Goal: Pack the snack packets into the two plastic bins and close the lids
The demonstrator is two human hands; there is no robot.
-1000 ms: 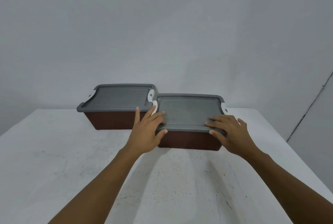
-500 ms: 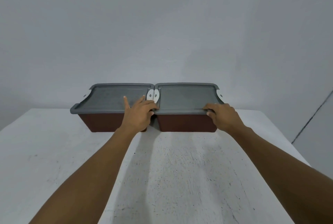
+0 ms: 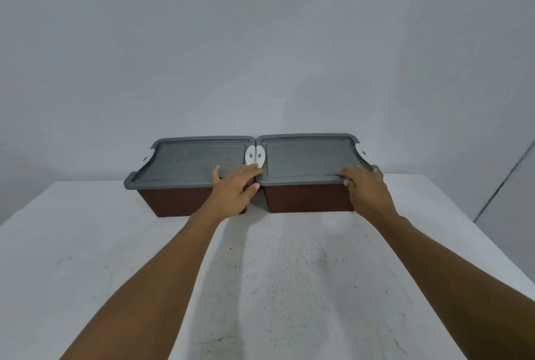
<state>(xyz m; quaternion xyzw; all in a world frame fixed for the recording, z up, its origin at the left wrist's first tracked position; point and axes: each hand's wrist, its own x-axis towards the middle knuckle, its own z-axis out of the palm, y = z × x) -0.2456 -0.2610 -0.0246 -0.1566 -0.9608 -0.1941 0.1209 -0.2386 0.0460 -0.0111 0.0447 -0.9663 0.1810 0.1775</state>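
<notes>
Head view, nearest first: two bare forearms reach forward over the speckled white counter [image 3: 260, 287] toward its far edge, where both bins sit against the grey wall [image 3: 260, 41].

The left hand [image 3: 231, 189] rests with fingers spread flat, lying across the near right corner of the left bin's lid [image 3: 191, 162] and reaching to the seam between the bins; its grip is open and closes on nothing. The right hand [image 3: 364, 189] has its fingers curled over the near right corner of the right bin's lid [image 3: 304, 157], a loose hooked grip on the lid's rim and the brown bin wall below.

The left bin [image 3: 179, 200] and right bin [image 3: 307, 197] stand side by side, long axes running left to right along the far edge, their white latches [image 3: 254, 155] meeting at the seam. Both grey lids lie flat on the bins; no snack packets show outside, so packing looks done.

The relation that matters: the right bin lies directly ahead of both hands, bracketed by them, so any last push goes straight away from the body.

Compared with a second ago, the right bin, then nearer and staggered in front of the left one, now stands in line with it, and the arms stretch further out.
</notes>
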